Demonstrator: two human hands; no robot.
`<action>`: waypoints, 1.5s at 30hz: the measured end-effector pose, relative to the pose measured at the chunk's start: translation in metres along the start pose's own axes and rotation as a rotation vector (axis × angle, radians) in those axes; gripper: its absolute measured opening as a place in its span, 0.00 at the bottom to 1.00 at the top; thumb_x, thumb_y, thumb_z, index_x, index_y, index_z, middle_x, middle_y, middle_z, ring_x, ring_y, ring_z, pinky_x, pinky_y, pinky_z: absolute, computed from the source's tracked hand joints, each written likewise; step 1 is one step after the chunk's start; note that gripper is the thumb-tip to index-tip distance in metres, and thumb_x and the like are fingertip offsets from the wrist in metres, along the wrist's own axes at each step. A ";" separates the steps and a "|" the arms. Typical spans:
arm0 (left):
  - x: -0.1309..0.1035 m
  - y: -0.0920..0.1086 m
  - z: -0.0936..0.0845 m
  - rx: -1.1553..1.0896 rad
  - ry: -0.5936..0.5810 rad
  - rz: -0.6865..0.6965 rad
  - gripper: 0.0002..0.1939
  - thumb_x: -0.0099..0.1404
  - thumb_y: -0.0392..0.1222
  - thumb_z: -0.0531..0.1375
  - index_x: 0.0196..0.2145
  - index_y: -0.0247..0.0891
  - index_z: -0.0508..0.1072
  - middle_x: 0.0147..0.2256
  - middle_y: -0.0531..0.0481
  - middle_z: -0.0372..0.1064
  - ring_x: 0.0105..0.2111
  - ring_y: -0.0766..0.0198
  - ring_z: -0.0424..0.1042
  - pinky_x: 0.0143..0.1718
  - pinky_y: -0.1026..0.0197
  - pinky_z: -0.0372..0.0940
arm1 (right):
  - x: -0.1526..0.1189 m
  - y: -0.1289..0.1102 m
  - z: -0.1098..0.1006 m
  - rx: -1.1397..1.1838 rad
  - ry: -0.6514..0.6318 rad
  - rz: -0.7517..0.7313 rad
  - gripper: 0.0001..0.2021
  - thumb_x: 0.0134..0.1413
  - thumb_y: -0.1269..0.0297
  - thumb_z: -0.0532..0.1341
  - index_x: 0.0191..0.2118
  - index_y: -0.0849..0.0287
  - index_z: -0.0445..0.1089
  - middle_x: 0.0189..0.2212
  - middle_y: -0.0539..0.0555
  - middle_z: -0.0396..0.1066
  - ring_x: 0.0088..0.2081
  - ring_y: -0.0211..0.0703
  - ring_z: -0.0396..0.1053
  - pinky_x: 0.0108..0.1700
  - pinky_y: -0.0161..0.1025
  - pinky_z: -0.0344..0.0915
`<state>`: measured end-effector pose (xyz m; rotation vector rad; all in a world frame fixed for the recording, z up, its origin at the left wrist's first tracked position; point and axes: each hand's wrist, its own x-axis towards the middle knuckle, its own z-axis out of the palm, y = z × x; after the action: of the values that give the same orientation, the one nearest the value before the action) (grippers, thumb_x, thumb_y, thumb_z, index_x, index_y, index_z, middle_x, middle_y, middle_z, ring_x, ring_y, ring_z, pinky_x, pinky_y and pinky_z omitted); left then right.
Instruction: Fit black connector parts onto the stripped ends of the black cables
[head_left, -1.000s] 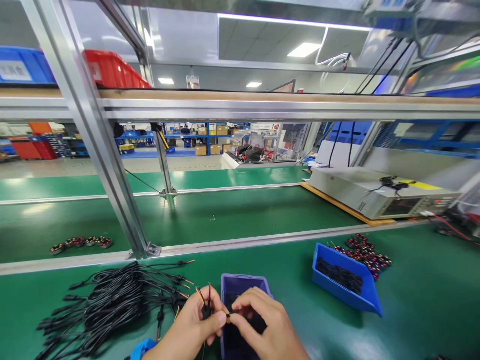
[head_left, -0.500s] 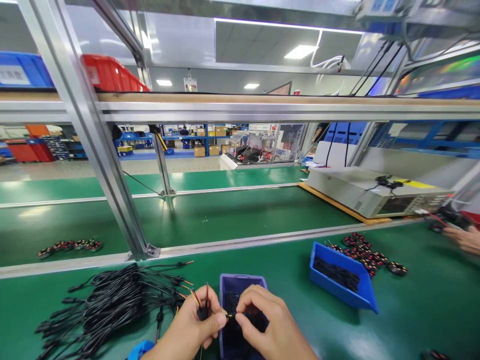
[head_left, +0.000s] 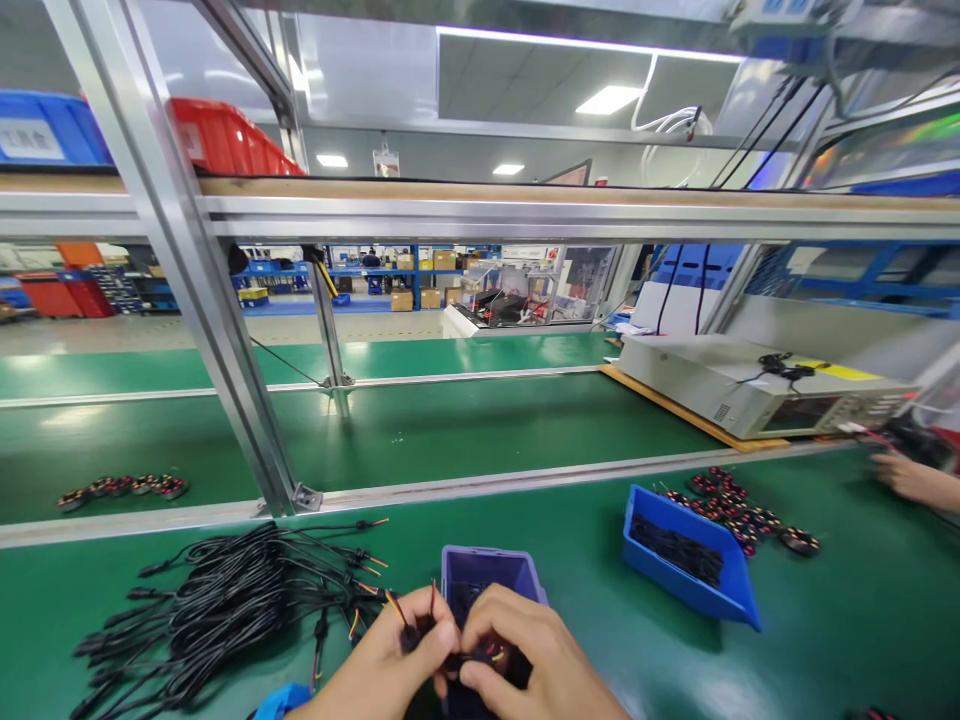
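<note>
My left hand (head_left: 401, 655) is closed around a black cable end (head_left: 409, 638), with thin red, yellow and dark wires standing up from it. Close against it, my right hand (head_left: 529, 640) pinches a slim black piece (head_left: 474, 658) with yellow and reddish wire ends at its tip. The fingers cover most of both pieces, so where they join cannot be seen. Both hands are over a purple bin (head_left: 491, 552), which has dark small parts inside. To the left lies a pile of black cables (head_left: 232, 600) with bare coloured wire ends pointing right.
A blue bin (head_left: 694, 590) of black pieces stands on the right, beside several copper-wound round parts (head_left: 727, 510). Behind them sits a grey instrument (head_left: 750, 385). Another person's hand (head_left: 911, 480) is at the far right. A metal post (head_left: 217, 330) rises at left.
My right hand has moved left, up against my left hand, closing the small gap between them. A black piece with coloured wire ends now shows in my right fingers.
</note>
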<state>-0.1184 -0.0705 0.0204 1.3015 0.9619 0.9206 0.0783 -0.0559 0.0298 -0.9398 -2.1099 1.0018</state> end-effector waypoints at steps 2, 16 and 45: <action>-0.001 0.003 0.001 0.073 0.041 0.042 0.30 0.63 0.69 0.55 0.26 0.37 0.71 0.28 0.50 0.66 0.32 0.62 0.66 0.38 0.61 0.62 | -0.004 -0.001 -0.007 0.056 -0.093 -0.045 0.02 0.53 0.66 0.66 0.30 0.56 0.74 0.32 0.51 0.75 0.34 0.40 0.71 0.37 0.32 0.65; 0.006 -0.027 0.004 -0.331 0.248 -0.089 0.28 0.52 0.62 0.69 0.37 0.32 0.80 0.20 0.52 0.68 0.20 0.67 0.65 0.24 0.64 0.59 | 0.032 0.010 0.018 -0.737 -0.212 0.184 0.06 0.43 0.74 0.73 0.29 0.57 0.80 0.31 0.54 0.80 0.37 0.51 0.76 0.38 0.37 0.63; 0.008 -0.017 0.004 -0.157 0.203 -0.118 0.25 0.53 0.63 0.68 0.28 0.36 0.72 0.17 0.58 0.63 0.15 0.73 0.57 0.14 0.73 0.51 | 0.020 0.021 0.017 0.045 0.257 0.168 0.10 0.62 0.61 0.57 0.32 0.58 0.70 0.25 0.50 0.73 0.25 0.39 0.71 0.26 0.32 0.67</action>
<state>-0.1115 -0.0656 0.0035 1.0224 1.0886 1.0290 0.0614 -0.0363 0.0080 -1.1716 -1.8127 0.9496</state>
